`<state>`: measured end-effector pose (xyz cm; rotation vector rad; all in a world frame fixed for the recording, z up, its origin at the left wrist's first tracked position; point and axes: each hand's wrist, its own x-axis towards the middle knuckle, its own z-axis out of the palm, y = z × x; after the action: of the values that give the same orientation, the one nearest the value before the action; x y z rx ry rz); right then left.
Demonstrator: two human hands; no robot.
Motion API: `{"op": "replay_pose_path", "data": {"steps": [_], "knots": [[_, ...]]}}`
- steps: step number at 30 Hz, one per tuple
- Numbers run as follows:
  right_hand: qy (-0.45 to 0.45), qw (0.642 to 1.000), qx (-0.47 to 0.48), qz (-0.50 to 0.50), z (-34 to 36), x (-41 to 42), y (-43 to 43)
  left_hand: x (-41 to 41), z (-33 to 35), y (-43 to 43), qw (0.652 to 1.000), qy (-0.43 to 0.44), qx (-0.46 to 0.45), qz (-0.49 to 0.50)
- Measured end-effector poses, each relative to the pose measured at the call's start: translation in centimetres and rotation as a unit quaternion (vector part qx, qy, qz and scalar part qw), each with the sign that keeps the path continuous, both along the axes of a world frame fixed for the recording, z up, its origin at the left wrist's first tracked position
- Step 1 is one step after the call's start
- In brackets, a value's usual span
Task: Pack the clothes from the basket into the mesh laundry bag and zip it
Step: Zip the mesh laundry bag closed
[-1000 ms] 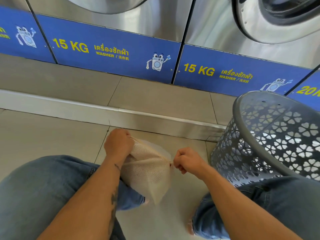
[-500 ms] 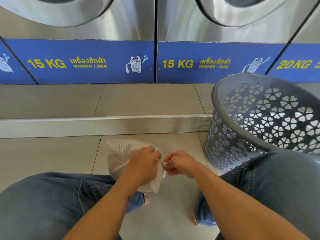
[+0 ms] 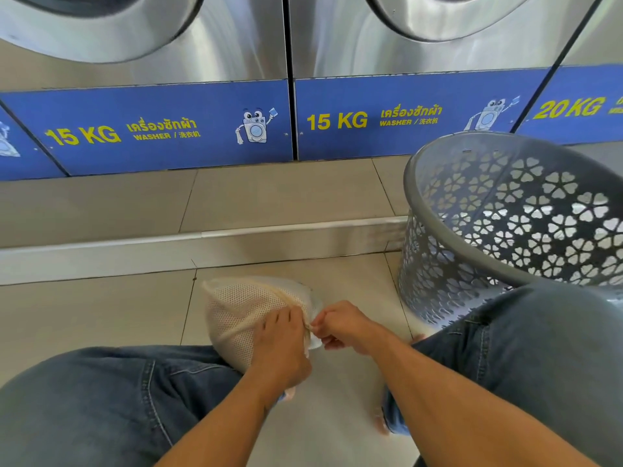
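Looking down through the head camera, I see the bag (image 3: 242,318), a cream mesh pouch with a fine, even weave, plump and rounded like a small pillow, resting against my left knee (image 3: 111,396) above the floor (image 3: 87,311). My left hand (image 3: 281,345) lies over the bag's right end, fingers curled down and gripping the fabric there. My right hand (image 3: 340,326) is clenched just beside it, thumb and fingers pinched on something tiny at the bag's seam; it is too small for me to tell whether that is the zip pull. The two hands nearly touch at that point. The basket (image 3: 499,227) stands to my right, grey hard plastic, round, its wall pierced all over with flower-shaped cutouts under a smooth thick rim; it leans toward me, and my right knee (image 3: 546,345) in blue denim covers its near edge. I cannot see any clothes through its open mouth. The floor is pale matte tile with thin grout lines, and a brushed metal strip (image 3: 236,244) caps a low step running across the view beyond the bag. Past that, the washers (image 3: 421,38) rise in polished steel with curved door rims, each with a glossy blue panel (image 3: 151,129) marked 15 KG in yellow. Open tile lies to the left of the bag and between my knees; the right side is crowded by the basket.
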<state>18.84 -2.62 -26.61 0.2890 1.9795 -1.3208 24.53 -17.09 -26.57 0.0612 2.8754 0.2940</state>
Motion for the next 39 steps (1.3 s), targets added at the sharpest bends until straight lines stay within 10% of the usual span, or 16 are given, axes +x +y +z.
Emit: {"op": "replay_pose_path", "data": {"steps": [14,24,39], "knots": [[0.046,0.998,0.022,0.027,-0.7,0.5,-1.6,-1.9,2.3,-3.4,0.909,-0.1,0.362,0.179],[0.095,0.993,0.029,0.063,-0.8,1.0,-1.9,-2.9,1.8,-3.3,0.967,-0.084,0.237,0.026],[0.085,0.991,0.01,0.107,-1.6,1.0,-2.9,-3.5,1.1,-3.8,0.95,0.004,0.276,0.146]]}}
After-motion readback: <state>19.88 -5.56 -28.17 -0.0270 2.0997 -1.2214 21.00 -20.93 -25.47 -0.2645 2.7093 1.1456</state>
